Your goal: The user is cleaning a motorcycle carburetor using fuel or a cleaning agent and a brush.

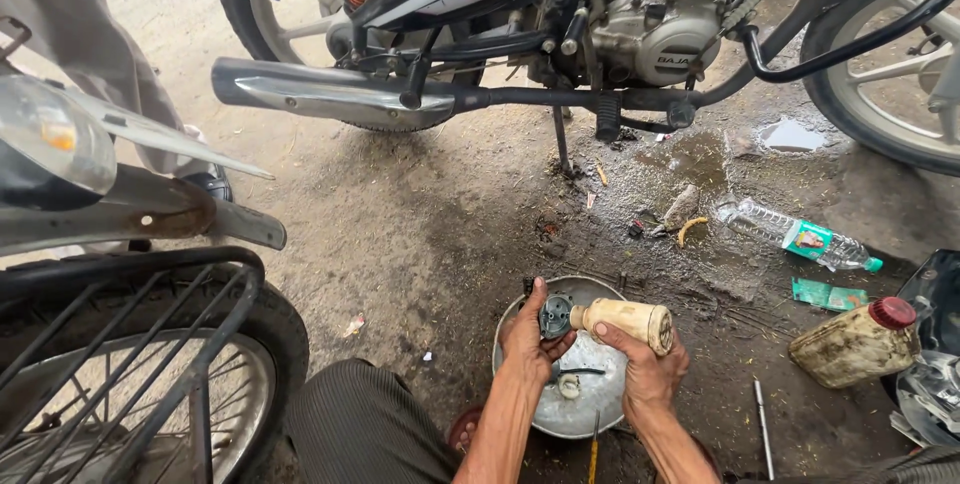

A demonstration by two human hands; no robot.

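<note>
My left hand [523, 337] grips a small dark round engine part [555, 315] over a shallow metal pan [580, 414] on the ground. My right hand [645, 372] holds a dirty cream plastic bottle [632, 321] on its side, its nozzle touching the dark part. A small ring-shaped piece [569, 385] and a thin dark strip lie in the pan. My knee in striped trousers [370, 429] is at the lower left of the pan.
A motorcycle [560, 24] stands ahead on its stand with its silver exhaust [330, 92] pointing left. Another motorcycle's rear wheel and rack [130, 344] fill the left. A grimy jug with a red cap [855, 344], a clear plastic bottle [800, 236], a puddle and loose tools lie on the oily ground.
</note>
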